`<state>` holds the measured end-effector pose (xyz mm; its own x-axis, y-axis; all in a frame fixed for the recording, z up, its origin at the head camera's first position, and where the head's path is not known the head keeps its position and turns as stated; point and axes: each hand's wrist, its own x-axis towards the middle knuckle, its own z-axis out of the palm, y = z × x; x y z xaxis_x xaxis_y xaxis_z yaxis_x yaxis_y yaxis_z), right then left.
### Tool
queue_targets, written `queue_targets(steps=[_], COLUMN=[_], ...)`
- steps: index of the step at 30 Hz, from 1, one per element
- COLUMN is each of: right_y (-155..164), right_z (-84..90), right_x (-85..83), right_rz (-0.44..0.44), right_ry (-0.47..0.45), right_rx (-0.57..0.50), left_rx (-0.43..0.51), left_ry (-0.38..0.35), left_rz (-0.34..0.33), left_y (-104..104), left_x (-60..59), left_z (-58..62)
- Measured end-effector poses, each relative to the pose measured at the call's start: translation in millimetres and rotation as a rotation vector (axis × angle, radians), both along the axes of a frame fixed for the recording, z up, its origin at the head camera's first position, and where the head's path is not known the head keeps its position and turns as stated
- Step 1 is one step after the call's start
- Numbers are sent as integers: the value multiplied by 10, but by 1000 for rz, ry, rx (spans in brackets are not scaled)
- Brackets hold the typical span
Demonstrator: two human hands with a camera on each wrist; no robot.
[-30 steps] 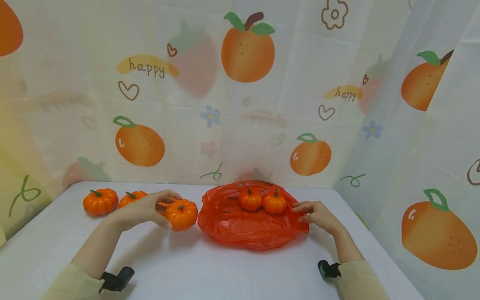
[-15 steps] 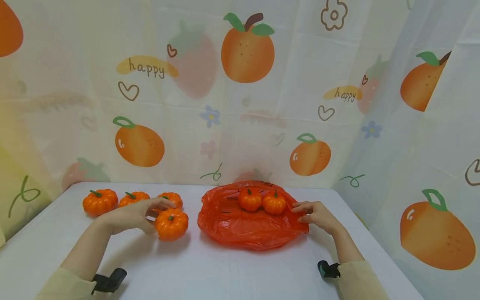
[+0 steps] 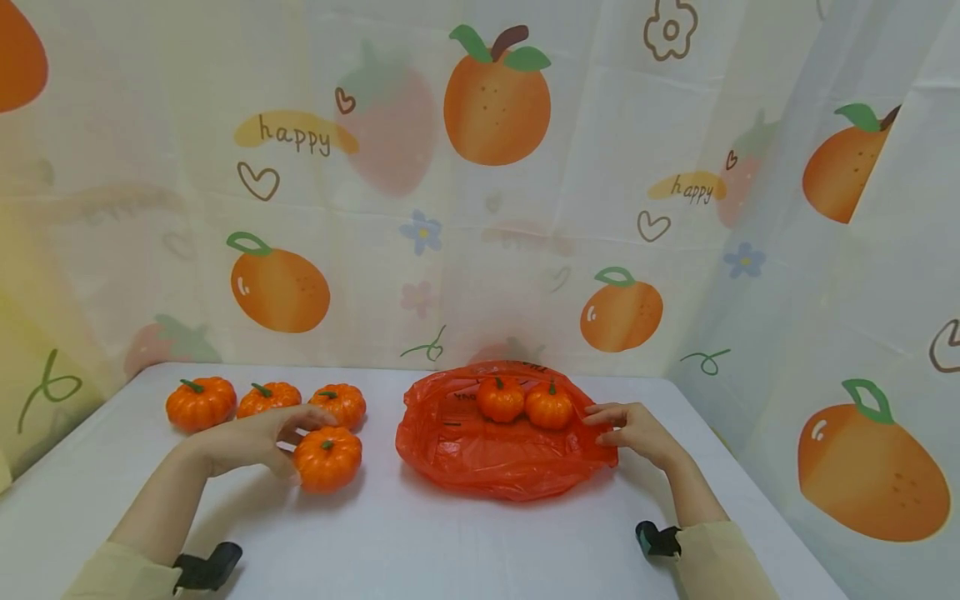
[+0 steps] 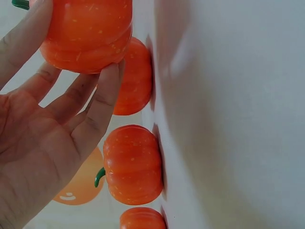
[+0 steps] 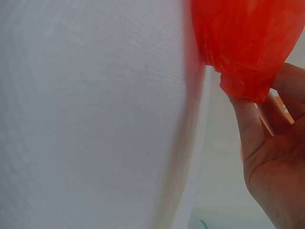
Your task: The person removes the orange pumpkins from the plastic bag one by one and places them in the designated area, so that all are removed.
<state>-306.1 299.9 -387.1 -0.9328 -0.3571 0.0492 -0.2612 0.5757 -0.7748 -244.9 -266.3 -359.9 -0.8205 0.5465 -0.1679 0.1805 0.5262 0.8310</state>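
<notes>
My left hand (image 3: pixel 251 437) grips a small orange pumpkin (image 3: pixel 327 460) with a green stem, left of the bag. In the left wrist view, thumb and fingers curve round this pumpkin (image 4: pixel 90 36), and the table's surface shows beside it. A red plastic bag (image 3: pixel 487 462) lies spread with its mouth facing me. Two pumpkins, one on the left (image 3: pixel 501 402) and one on the right (image 3: pixel 549 407), sit inside it. At the bag's right edge, my right hand (image 3: pixel 637 431) pinches the plastic; the right wrist view shows the bag's gathered edge (image 5: pixel 248 88) between thumb and fingers.
Behind my left hand stand three more pumpkins in a row: a left one (image 3: pixel 201 405), a middle one (image 3: pixel 268 397) and a right one (image 3: pixel 343 406). They rest on a white table (image 3: pixel 450 550). A fruit-printed curtain (image 3: pixel 495 275) hangs behind it.
My left hand has moved left and toward me with the pumpkin, away from the bag, uncovering the right pumpkin of the row. The right hand and the bag stay put.
</notes>
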Motion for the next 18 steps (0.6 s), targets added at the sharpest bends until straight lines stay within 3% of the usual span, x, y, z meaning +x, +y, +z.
queue_targets(steps=[18], right_y=[-30], right_z=[45], right_x=[29], right_rz=[-22], right_ry=[-19], right_rx=[17], left_rx=[4], left_ry=[-7], left_rz=[18], left_y=[-54], left_x=[-6], left_z=[-93])
